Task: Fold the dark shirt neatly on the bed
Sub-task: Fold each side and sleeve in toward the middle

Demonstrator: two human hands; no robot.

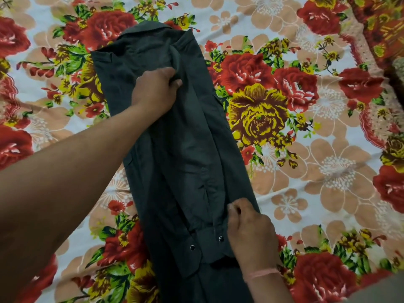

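Pinching the cloth at two points, the person is laying a sleeve [196, 171] down the length of the dark shirt [153, 132]. The shirt is lying on the floral bedsheet [328, 171] as a long narrow strip with its sides turned in, running from the collar [146, 29] at the far end down toward the person. Just below the collar, the left hand [155, 90] is gripping a raised ridge of fabric, fingers and thumb curled tight round it. At the end of the strip farthest from the collar, the right hand [251, 232] is nipping the sleeve's edge between curled fingers and thumb, just beside the cuff [196, 250], where two snap buttons [192, 247] are catching the light. A pink thread [262, 273] is circling that wrist.

This is looking like the straightening of the sleeve, with the crosswise folds toward the collar not yet made. Doing it well is calling for a gentle pull with the two hands drawing apart along the line from the collar, so the sleeve is going taut and flat. A pucker is showing roughly midway between collar and cuff, and it is wanting a smoothing before anything gets folded over it. The ridge under the left hand is needing pressing down too, or it is likely going to bulge. The cuff is sitting askew and is better squared up inside the strip's edges.
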